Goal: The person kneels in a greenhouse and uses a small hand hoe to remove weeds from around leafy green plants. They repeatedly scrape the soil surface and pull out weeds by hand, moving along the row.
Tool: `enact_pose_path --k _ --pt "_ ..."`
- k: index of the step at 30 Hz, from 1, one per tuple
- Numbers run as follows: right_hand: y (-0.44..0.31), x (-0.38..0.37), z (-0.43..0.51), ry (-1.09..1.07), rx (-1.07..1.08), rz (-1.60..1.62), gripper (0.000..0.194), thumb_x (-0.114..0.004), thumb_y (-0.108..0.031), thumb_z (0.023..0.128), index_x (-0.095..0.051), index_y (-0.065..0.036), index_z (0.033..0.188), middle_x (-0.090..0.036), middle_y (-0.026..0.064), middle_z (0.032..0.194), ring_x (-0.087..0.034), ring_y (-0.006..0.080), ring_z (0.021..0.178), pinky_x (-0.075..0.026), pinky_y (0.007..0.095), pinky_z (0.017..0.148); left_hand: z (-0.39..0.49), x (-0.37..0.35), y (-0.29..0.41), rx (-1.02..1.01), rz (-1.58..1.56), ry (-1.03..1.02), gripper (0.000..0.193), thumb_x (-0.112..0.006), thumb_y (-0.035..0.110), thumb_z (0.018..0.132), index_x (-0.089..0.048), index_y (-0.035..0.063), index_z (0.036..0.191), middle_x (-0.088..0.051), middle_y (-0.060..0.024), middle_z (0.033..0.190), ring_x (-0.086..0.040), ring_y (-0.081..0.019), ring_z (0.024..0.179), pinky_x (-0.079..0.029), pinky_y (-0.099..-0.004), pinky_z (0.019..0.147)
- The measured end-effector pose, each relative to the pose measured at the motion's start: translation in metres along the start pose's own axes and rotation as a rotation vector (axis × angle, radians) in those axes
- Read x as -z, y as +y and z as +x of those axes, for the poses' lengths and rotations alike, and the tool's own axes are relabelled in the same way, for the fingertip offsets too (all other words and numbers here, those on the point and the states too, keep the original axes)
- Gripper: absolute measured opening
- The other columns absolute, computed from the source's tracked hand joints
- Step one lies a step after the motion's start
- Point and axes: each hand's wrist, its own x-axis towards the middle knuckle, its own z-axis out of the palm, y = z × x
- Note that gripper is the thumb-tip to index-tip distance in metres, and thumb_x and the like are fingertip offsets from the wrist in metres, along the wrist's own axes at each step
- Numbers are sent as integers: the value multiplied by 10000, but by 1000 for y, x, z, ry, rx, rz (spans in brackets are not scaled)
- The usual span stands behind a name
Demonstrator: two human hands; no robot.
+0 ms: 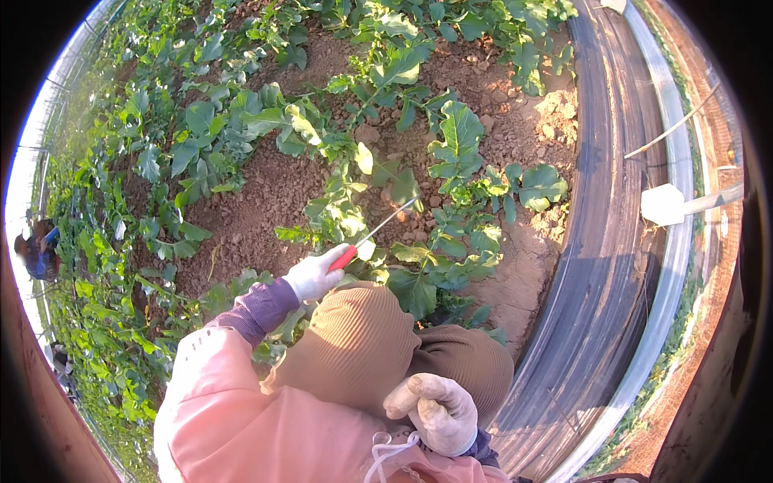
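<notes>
My left hand [315, 276], in a white glove, is closed around the red handle [343, 258] of a tool with a thin, straight metal shaft or blade [387, 221]. Its tip points up and to the right, over a leafy green plant [410, 187] and brown soil. Close to my lap, my right hand [436, 410] wears a soiled white glove; its fingers are curled in, with nothing visible in them. Broad, lobed leaves [456, 142] rise in front of my knees, and other leaves [413, 293] lie right against them.
Dense leafy rows [199, 121] spread to the left and ahead. Black plastic sheeting [604, 241] runs along the right, beside a pale pipe or strip [676, 241]. A white object on a pole [662, 204] stands there. A person [39, 250] is far off at the left edge.
</notes>
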Motion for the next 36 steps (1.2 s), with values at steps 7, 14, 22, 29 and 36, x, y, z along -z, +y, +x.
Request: enact_pose_path --k 7,14,22,29,36 --pt "9 -21 7 82 18 70 337 -443 -32 956 -502 -9 1287 -644 155 910 -603 214 801 -494 348 756 -74 17 1 -18 -32 186 641 -594 270 842 -329 176 1419 -633 -216 761 -627 -387 683 -502 -451 637" --pt "20 -14 12 58 -4 95 333 -431 -100 983 -481 -2 1297 -647 172 878 -593 202 626 -492 303 580 -181 16 -84 336 -310 493 627 -584 232 865 -322 147 1428 -637 -171 858 -629 -268 584 -512 -364 533" --pt "31 -24 28 59 -10 189 360 -422 -94 986 -441 29 1323 -654 203 923 -598 166 543 -534 268 502 -55 69 -124 451 -493 248 626 -537 256 893 -272 153 1450 -567 -76 735 -525 -137 406 -452 -297 341" --pt "30 -19 39 126 -16 83 377 -497 -144 962 -471 14 1304 -655 130 875 -581 142 543 -504 246 422 -66 46 -114 524 -777 188 614 -513 240 908 -248 165 1457 -536 -58 708 -505 -123 403 -449 -289 339" --pt "30 -49 53 502 7 -488 303 -472 -220 978 -571 -56 1214 -529 -9 659 -336 22 399 -271 147 325 -210 8 -119 654 -657 101 586 -514 211 904 -292 119 1438 -518 -39 655 -497 -120 377 -426 -271 328"
